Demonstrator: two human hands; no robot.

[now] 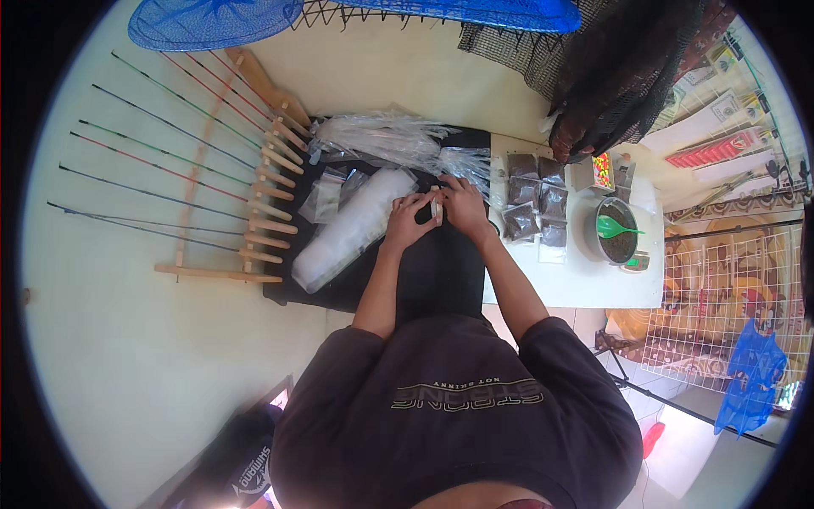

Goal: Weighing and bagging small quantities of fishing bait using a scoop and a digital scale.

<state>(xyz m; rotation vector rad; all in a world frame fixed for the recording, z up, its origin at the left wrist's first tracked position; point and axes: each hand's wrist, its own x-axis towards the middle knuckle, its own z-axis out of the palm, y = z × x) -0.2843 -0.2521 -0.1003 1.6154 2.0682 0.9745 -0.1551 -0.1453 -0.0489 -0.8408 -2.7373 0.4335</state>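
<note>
Over the black-covered table [407, 284], my left hand [410, 222] and my right hand [465, 208] meet at a small, pale, narrow piece [436, 205]. Fingers of both hands are closed on it, the left from its left side and the right from above and the right. Its exact kind is too small to make out. Just left of my left hand lies a long bundle of whitish translucent plastic [352, 233]. Flat clear packets [325, 200] rest beyond that bundle. Long clear plastic bags [377, 134] are heaped at the table's far edge.
A wooden rack [270, 204] with several fishing rods stands left. On the white table [543, 293] at right are bags of dark material [521, 193], a metal bowl [595, 231] with a green scoop [612, 226], a digital scale [636, 262] and a colourful box [593, 176]. Nets [619, 93] hang above.
</note>
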